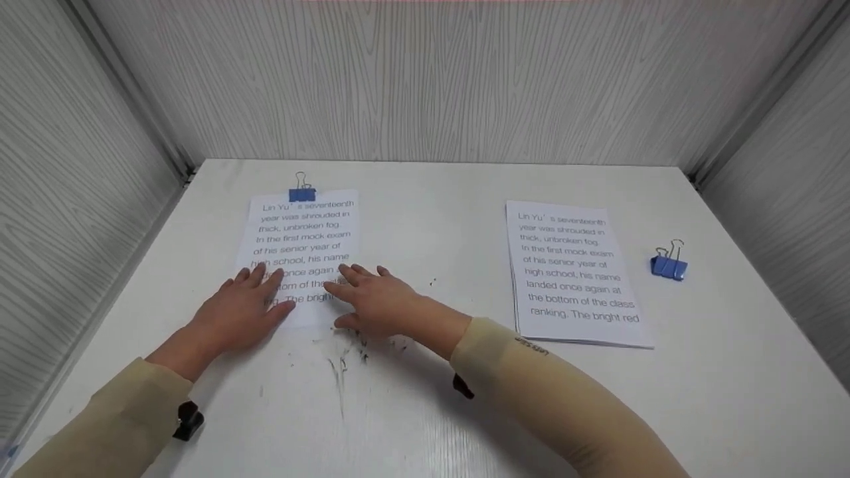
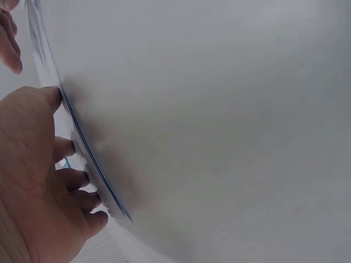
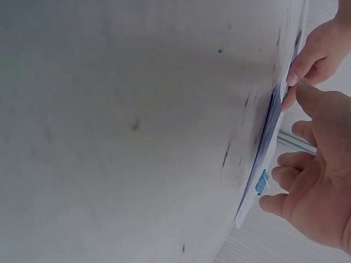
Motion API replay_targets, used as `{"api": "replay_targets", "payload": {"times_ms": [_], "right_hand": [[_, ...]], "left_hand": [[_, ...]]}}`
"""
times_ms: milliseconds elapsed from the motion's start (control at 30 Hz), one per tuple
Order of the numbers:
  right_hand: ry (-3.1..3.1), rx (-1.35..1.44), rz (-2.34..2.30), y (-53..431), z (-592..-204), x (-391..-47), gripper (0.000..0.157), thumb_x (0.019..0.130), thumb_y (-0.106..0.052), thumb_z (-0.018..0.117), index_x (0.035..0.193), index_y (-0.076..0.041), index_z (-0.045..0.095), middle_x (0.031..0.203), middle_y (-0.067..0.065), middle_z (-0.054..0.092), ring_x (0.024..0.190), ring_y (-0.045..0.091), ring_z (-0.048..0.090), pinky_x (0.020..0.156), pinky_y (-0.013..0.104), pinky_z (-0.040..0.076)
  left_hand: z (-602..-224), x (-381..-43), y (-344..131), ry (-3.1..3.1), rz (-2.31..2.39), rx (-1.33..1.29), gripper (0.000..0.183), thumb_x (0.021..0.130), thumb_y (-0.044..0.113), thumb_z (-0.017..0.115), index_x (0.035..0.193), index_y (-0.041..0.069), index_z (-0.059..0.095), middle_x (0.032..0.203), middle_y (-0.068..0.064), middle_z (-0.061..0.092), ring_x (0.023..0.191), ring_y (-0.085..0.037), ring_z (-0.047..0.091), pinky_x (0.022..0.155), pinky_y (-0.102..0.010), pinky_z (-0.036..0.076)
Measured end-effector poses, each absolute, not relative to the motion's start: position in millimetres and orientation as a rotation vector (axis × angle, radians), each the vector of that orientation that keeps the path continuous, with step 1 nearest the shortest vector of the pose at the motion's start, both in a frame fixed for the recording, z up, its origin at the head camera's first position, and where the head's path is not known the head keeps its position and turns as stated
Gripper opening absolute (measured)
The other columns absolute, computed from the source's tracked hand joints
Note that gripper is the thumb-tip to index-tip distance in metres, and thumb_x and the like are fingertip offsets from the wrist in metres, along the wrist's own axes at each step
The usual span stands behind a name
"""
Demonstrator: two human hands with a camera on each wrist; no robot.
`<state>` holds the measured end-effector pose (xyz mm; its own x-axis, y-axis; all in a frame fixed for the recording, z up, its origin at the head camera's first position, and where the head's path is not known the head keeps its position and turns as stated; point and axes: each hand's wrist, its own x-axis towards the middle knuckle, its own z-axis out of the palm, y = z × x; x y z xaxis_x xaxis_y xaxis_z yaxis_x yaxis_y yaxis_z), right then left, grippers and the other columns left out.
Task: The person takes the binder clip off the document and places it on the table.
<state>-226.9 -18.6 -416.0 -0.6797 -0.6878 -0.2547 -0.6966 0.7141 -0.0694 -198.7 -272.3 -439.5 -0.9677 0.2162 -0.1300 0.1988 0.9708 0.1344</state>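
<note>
A stack of printed sheets (image 1: 302, 232) lies at the left of the white table, with a blue binder clip (image 1: 302, 194) at its top edge. My left hand (image 1: 236, 312) rests on the lower left of this stack, fingers spread and nearly straight. Over the lower right edge lies my right hand (image 1: 378, 302), its fingers loosely extended onto the paper. In the left wrist view the left hand (image 2: 38, 175) is along the side of the sheets (image 2: 93, 153). The right wrist view shows the right hand (image 3: 323, 164) beside the paper's edge, the clip (image 3: 262, 182) beyond.
A second stack of printed sheets (image 1: 571, 272) lies on the right, its edges slightly uneven. Beyond it another blue binder clip (image 1: 669, 267) stands on the table. Dark marks (image 1: 362, 355) spot the tabletop below the left stack. Wood-grain panels (image 1: 438, 79) enclose the back and sides.
</note>
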Motion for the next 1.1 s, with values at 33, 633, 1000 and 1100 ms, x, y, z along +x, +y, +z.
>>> {"api": "replay_targets", "payload": {"times_ms": [33,633,1000,1100], "right_hand": [[2.645,-1.088,0.07,-19.1,-417.9,-227.2,0.07,0.095,-0.06,0.046,0.156,-0.036,0.019,0.163,-0.002,0.013,0.148,0.018,0.011,0.117,0.047,0.016],[2.59,-1.046,0.086,-15.6,-423.7,-225.6,0.068,0.097,-0.06,0.041,0.156,-0.031,0.022,0.162,0.0,0.013,0.148,0.019,0.012,0.118,0.039,0.013],[2.597,-1.09,0.027,29.0,-419.9,-220.5,0.066,0.098,-0.054,0.046,0.155,-0.026,0.027,0.161,0.005,0.018,0.147,0.024,0.018,0.118,0.041,0.016],[2.596,-1.105,0.018,42.1,-419.2,-217.9,0.066,0.098,-0.053,0.047,0.155,-0.025,0.028,0.161,0.006,0.019,0.146,0.024,0.02,0.117,0.042,0.017]], "left_hand": [[-439.7,-199.1,-272.3,2.975,0.177,0.32,0.078,0.099,0.057,0.039,0.152,0.002,0.029,0.154,-0.029,0.022,0.139,-0.053,0.02,0.11,-0.063,0.018],[-440.3,-201.0,-267.0,2.951,0.167,0.313,0.079,0.098,0.06,0.038,0.153,0.004,0.027,0.155,-0.029,0.02,0.139,-0.053,0.018,0.106,-0.066,0.025],[-439.7,-199.1,-228.4,2.986,0.123,0.391,0.074,0.099,0.054,0.044,0.151,0.003,0.032,0.153,-0.029,0.026,0.139,-0.05,0.023,0.107,-0.062,0.029],[-439.5,-197.9,-216.9,2.991,0.117,0.414,0.073,0.098,0.053,0.045,0.151,0.003,0.033,0.152,-0.028,0.029,0.139,-0.049,0.025,0.107,-0.061,0.03]]}}
